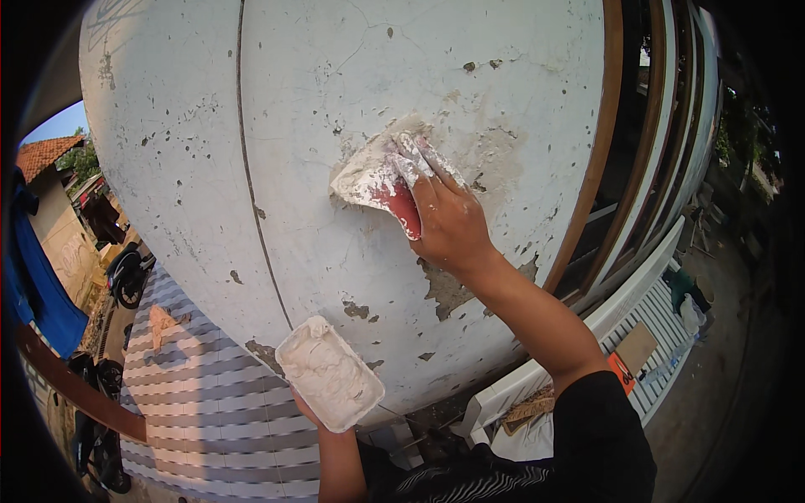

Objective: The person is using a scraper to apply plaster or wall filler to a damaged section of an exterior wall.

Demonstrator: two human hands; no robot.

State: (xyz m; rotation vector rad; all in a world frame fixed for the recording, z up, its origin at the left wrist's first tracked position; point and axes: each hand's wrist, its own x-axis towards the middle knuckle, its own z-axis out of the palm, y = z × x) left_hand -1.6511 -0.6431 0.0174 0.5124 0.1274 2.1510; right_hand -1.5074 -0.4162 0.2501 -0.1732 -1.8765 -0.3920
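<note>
My right hand (444, 205) grips a red putty scraper (399, 205) thickly smeared with white paste, pressed to the weathered white wall (293, 126). White paste coats the fingertips, and a rough grey-beige patch (495, 151) surrounds that spot on the wall. Lower left, my left hand (306, 409) holds a white rectangular tray (331, 373) of creamy putty from beneath; its fingers are mostly hidden by the tray. Peeled patches (446, 289) mark the wall below the scraper.
Wood-framed windows (612, 142) run along the right, above a white slatted bench (662, 360) bearing assorted items. A striped tiled floor (193, 377) lies lower left, with parked motorbikes (127, 281), a blue tarp (46, 268), a brown rail (80, 390) and a tiled-roof house (42, 155) beyond.
</note>
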